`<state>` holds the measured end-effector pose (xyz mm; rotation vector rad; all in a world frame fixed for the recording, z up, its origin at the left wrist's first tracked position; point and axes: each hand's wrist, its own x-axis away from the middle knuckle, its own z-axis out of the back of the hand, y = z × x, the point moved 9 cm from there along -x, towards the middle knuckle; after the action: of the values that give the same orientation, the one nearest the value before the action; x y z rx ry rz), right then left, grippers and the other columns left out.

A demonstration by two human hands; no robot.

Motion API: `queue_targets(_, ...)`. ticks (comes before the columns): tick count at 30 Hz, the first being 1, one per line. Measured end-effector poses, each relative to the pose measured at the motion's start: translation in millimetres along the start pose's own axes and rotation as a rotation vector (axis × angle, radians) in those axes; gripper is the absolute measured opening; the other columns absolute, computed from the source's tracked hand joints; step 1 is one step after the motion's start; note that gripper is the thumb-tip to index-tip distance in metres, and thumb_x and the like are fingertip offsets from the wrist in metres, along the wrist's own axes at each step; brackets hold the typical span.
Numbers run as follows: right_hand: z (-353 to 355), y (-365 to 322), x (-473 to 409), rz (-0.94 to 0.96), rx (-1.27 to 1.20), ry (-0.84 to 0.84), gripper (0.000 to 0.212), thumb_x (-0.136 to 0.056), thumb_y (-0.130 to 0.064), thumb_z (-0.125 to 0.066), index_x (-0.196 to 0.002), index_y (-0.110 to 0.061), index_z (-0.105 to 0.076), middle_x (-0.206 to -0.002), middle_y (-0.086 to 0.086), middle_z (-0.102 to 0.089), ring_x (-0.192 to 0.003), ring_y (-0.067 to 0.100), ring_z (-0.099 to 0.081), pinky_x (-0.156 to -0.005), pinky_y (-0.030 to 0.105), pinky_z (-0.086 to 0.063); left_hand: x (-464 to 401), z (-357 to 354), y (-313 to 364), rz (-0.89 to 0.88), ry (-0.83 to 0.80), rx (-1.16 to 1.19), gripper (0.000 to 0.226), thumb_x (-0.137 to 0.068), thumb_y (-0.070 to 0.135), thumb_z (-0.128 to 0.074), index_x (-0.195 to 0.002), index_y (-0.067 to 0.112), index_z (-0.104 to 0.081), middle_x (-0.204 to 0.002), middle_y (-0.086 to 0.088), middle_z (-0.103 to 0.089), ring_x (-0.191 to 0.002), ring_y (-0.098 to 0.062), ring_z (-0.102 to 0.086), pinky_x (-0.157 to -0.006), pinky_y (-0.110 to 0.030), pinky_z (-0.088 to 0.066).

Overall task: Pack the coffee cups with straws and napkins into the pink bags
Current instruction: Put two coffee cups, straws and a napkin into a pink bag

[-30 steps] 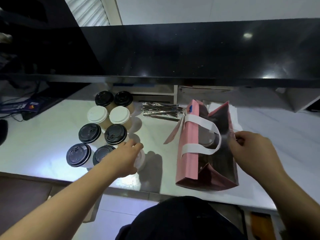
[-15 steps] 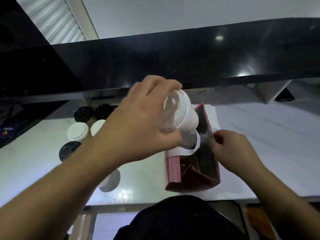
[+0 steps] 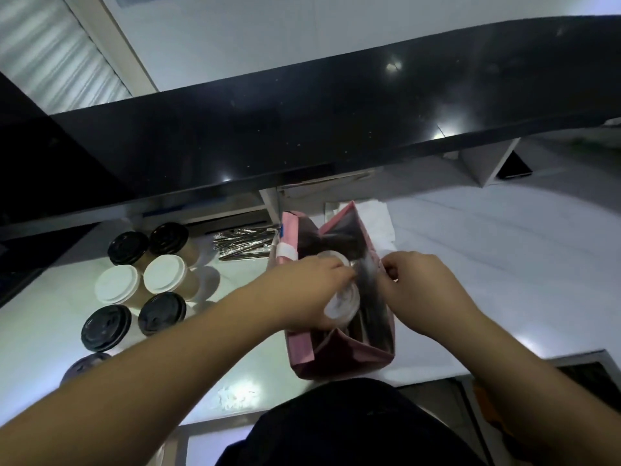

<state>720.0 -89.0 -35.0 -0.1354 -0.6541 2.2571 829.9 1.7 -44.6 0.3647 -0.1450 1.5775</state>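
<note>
White counter carries it all, black shelf overhanging the far edge; pink bag stands open near the front edge, mouth up. Left arm reaches in from lower left, left hand over the bag mouth, fingers curled round a white-lidded cup partly inside the bag, a second cup already in behind it; right hand pinches the bag's right rim. Remaining cups cluster left of the bag; straws lie behind, near the bag's far left corner.
</note>
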Motion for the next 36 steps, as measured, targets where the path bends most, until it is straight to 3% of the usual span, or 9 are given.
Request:
queue_targets(4,-2,1,-1,0.007,-0.014,0.002,0.041,-0.099,-0.04,-0.05,-0.066,-0.016,-0.055,-0.056,0.002,-0.058,-0.053,0.02,-0.055,-0.046,0.034,-0.036,-8,-23,3,0.009,-0.083,-0.011,0.056,-0.085,0.022,-0.073,-0.138,0.02,-0.054,-0.128,0.0,-0.061,-0.111,-0.024,-0.063,-0.088,-0.044,-0.059)
queue_targets(10,-2,4,0,0.01,-0.031,0.007,0.04,-0.099,-0.035,-0.051,-0.065,-0.013,-0.053,-0.053,0.003,-0.054,-0.052,0.022,-0.052,-0.046,0.034,-0.033,-11,-39,7,-0.049,-0.105,-0.027,0.08,-0.081,-0.003,-0.07,-0.153,0.021,-0.045,-0.135,-0.005,-0.05,-0.117,-0.029,-0.057,-0.09,-0.043,-0.057)
queue_targets(20,-2,1,0,-0.004,-0.047,-0.006,0.038,-0.098,-0.034,-0.052,-0.066,-0.014,-0.053,-0.055,0.003,-0.055,-0.053,0.023,-0.053,-0.05,0.04,-0.041,-13,-50,8,-0.107,-0.057,-0.015,0.089,-0.076,-0.003,-0.076,-0.154,0.025,-0.044,-0.14,-0.001,-0.048,-0.124,-0.025,-0.047,-0.092,-0.04,-0.054)
queue_targets(24,-1,-2,0,-0.017,-0.047,-0.004,0.033,-0.096,-0.033,-0.052,-0.068,-0.015,-0.056,-0.058,0.002,-0.06,-0.057,0.022,-0.056,-0.054,0.042,-0.048,-14,-58,11,-0.148,-0.037,-0.053,0.08,-0.087,0.0,-0.07,-0.157,0.025,-0.041,-0.149,0.0,-0.045,-0.127,-0.024,-0.046,-0.094,-0.041,-0.054)
queue_targets(30,-1,-2,-2,-0.051,-0.009,-0.019,0.026,-0.089,-0.031,-0.056,-0.069,-0.015,-0.056,-0.058,0.001,-0.058,-0.055,0.021,-0.054,-0.048,0.036,-0.041,-16,-63,1,-0.127,-0.06,0.033,0.079,-0.084,0.027,-0.08,-0.154,0.027,-0.043,-0.144,0.0,-0.055,-0.125,-0.024,-0.055,-0.1,-0.041,-0.053)
queue_targets(32,-4,-3,-4,-0.074,0.01,-0.042,0.025,-0.09,-0.032,-0.055,-0.072,-0.014,-0.058,-0.06,0.001,-0.061,-0.057,0.022,-0.057,-0.049,0.037,-0.045,-15,-66,2,-0.152,-0.067,0.03,0.071,-0.087,0.018,-0.076,-0.152,0.025,-0.048,-0.146,0.001,-0.054,-0.126,-0.025,-0.056,-0.1,-0.043,-0.053)
queue_targets(36,-12,-8,-7,-0.091,0.032,-0.06,0.028,-0.092,-0.031,-0.053,-0.07,-0.013,-0.053,-0.06,0.002,-0.058,-0.056,0.022,-0.055,-0.046,0.033,-0.034,-13,-74,8,-0.221,-0.042,-0.055,0.064,-0.095,0.002,-0.059,-0.153,0.024,-0.048,-0.145,0.0,-0.053,-0.124,-0.026,-0.056,-0.097,-0.039,-0.052)
